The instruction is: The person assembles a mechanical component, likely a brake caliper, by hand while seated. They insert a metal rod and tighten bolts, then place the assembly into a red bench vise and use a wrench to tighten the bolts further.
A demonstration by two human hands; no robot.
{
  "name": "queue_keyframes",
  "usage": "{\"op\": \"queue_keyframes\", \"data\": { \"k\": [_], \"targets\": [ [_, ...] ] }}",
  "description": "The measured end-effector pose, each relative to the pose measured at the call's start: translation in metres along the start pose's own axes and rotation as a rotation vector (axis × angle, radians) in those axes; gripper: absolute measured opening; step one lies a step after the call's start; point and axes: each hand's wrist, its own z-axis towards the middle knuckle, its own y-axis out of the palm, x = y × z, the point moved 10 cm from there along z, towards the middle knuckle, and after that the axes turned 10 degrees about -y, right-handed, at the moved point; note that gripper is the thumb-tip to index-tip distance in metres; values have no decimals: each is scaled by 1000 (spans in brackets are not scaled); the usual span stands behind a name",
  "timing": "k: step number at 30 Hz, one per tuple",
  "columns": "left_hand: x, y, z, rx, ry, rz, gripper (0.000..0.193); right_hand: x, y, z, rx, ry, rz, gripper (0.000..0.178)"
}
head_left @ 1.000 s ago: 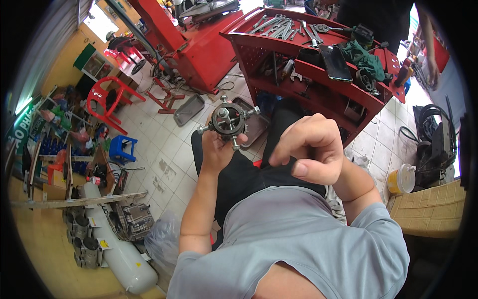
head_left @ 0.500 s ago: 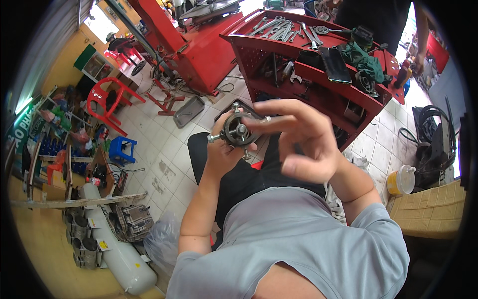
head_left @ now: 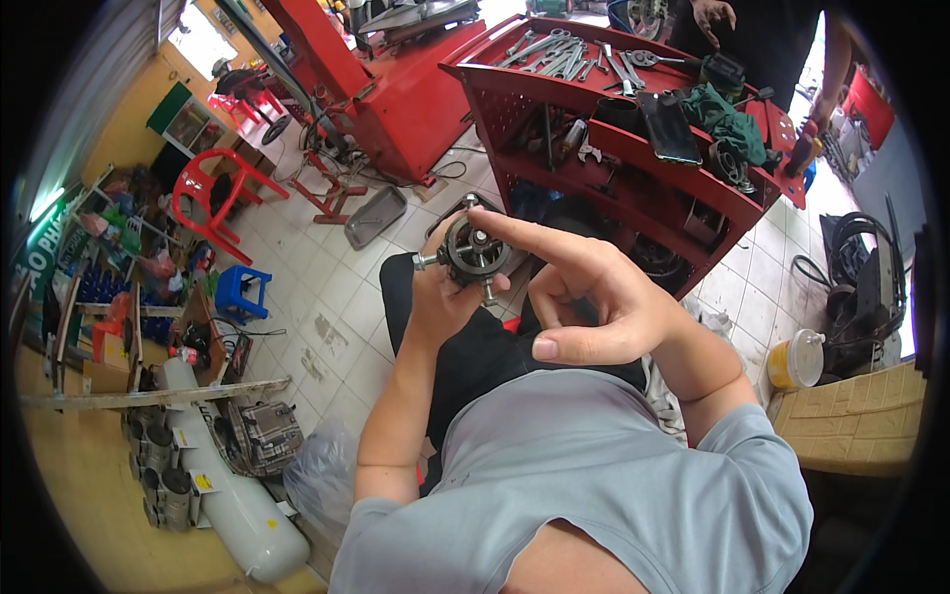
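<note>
Above my lap, my left hand (head_left: 442,302) is closed around a round dark metal part with bolts (head_left: 477,259). The part is ring-shaped, with bolts sticking out from its rim and a bright bolt head near its middle. Its underside is hidden by my palm and fingers. To its right is my right hand (head_left: 614,302), open and holding nothing. The index finger stretches out to the upper edge of the part, its tip at or just over a bolt. The thumb stands apart and the other fingers are loosely curled.
Ahead stands a red tool cart (head_left: 594,94) with several wrenches (head_left: 559,54), a phone (head_left: 668,129) and a green cloth (head_left: 717,119). Another person's hand (head_left: 714,20) shows beyond it. A grey tray (head_left: 376,218) and blue stool (head_left: 242,294) are left; a white bucket (head_left: 795,359) is right.
My right index fingertip has moved from the middle of the metal part to its upper edge. My left hand keeps its hold. The other person's hand has come into view beyond the cart.
</note>
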Motion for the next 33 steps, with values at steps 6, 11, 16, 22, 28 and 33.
{"op": "queue_keyframes", "data": {
  "k": [6, 11, 16, 22, 28, 33],
  "targets": [
    [-15, -8, -3, 27, -133, -116, 63, 1, 1, 0, 30, -23, 133, 90],
    [0, -4, 1, -8, -16, -47, 61, 9, 5, 3, -46, -10, 105, 93],
    [5, -10, 2, 19, 50, 22, 56, -7, -5, 1, -95, -145, -46, 24],
    [-12, -12, 0, 22, -91, -152, 55, 2, -24, 3, 184, -72, 8, 20],
    [-11, -6, -2, 58, -195, -126, 72, 9, -6, 4, 54, -29, 81, 83],
    [-2, -12, 1, 117, -106, -71, 70, 2, -10, -4, -163, -180, -36, 41]
  ]
}}
